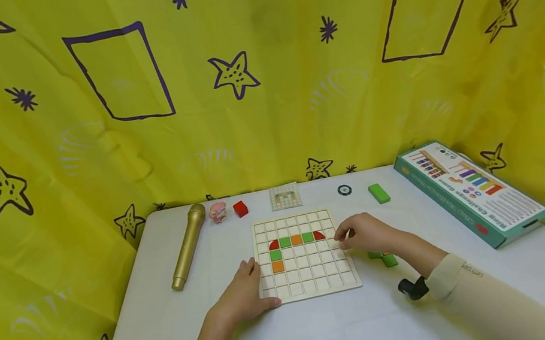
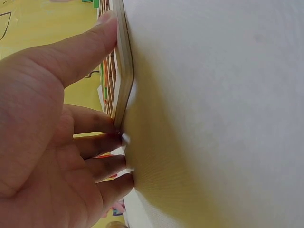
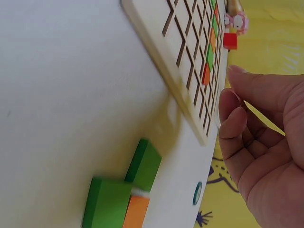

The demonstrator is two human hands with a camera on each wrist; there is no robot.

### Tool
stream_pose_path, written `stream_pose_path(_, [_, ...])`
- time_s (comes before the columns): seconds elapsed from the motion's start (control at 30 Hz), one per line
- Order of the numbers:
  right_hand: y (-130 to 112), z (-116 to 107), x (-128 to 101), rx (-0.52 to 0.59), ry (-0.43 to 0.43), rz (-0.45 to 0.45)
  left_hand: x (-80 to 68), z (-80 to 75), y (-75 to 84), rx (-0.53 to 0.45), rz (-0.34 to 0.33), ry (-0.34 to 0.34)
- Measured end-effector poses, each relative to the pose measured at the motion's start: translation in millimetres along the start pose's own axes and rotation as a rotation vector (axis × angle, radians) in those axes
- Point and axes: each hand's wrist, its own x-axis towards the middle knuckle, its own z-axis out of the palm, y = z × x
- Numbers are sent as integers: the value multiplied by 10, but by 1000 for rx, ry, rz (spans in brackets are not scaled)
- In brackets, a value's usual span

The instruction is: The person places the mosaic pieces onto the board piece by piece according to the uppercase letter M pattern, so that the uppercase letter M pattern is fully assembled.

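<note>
board [image 1: 303, 257]: table [image 1: 333, 329] centre, few coloured tiles in far rows
left hand [image 1: 242, 297]: fingers straight, pressing board's near-left edge
right hand [image 1: 366, 234]: fingers curled at board's right edge, hold unclear
blocks [image 3: 124, 195]: green/orange, right of board

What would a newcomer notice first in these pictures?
The wooden grid board lies mid-table with red, green and orange tiles in its upper rows. The left hand rests on its near-left edge; the right hand is at its right edge. A gold microphone lies to the left.
</note>
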Motion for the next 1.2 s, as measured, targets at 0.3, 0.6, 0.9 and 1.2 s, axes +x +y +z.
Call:
stream_pose_path(0.3, [193,-96,-148,-19,16,13,-17,0,7,-7,7,-2])
stream_pose_path(0.6, [335,-130,-290,1,10,66,-29,-3,-3,-19,13,0])
stream_pose_path(0.9, [490,-138,-389,0,7,60,-30,-3,-5,-22,20,2])
stream_pose_path(1.2, [554,-110,-410,6,-11,89,-19,-11,10,-11,15,-2])
